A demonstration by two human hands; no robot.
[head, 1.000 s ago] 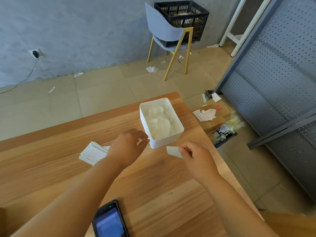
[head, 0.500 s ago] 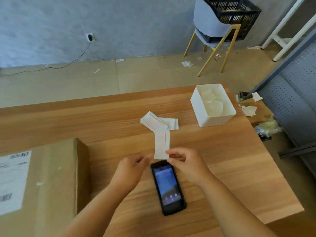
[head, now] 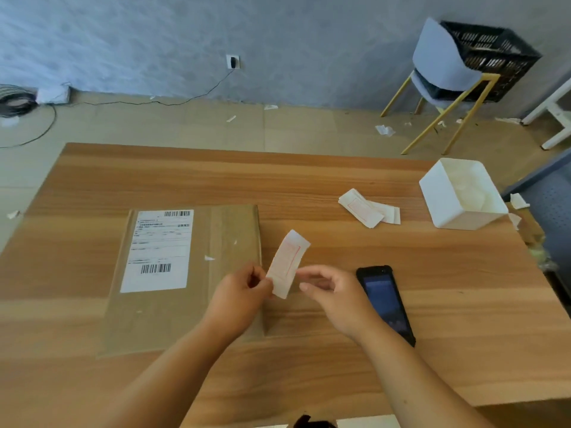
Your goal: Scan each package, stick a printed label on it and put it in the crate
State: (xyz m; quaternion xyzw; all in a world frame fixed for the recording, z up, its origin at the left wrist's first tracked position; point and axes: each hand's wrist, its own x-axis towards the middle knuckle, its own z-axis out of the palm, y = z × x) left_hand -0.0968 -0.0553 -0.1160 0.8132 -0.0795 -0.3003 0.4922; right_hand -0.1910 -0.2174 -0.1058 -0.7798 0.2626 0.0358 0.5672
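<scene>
A flat cardboard package (head: 228, 236) lies on the wooden table (head: 309, 180), with a white shipping label (head: 157, 251) on its top. My left hand (head: 244, 291) pinches the lower end of a small white label with a red frame (head: 289, 261), held upright by the package's right edge. My right hand (head: 333, 291) hovers just right of that label with loosely curled, blurred fingers; whether they touch it I cannot tell. A black handheld scanner (head: 386, 301) lies screen-up behind my right hand. The black crate (head: 494, 57) stands on a chair (head: 441, 66) at the far right.
Several loose labels (head: 367, 208) lie in a pile right of centre. A white bin (head: 432, 196) with crumpled backing paper stands at the table's right edge. Paper scraps litter the floor, and a cable runs from a wall socket (head: 232, 61).
The view swung left and the package came fully into sight. The label moved left from above the scanner to the package's edge, and my left hand now pinches it instead of my right.
</scene>
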